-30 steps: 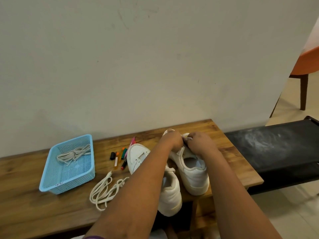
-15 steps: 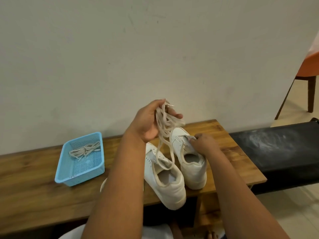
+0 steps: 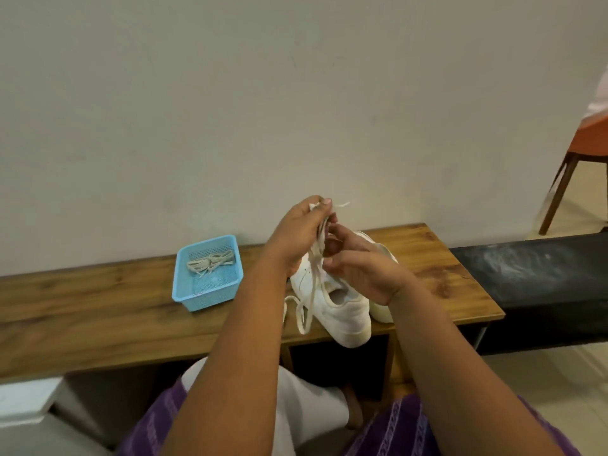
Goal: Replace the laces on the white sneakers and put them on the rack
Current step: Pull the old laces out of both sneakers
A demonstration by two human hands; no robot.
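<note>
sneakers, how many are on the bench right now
2. One white sneaker lies at the front edge of the wooden bench; the second sneaker sits just right of it, mostly hidden behind the right hand.

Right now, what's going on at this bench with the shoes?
A person is handling shoelaces over a pair of white sneakers on a wooden bench. The left hand holds a bunch of loose lace up above the shoes, and the right hand reaches in beside it. Another lace lies in a blue basket to the left.
</note>
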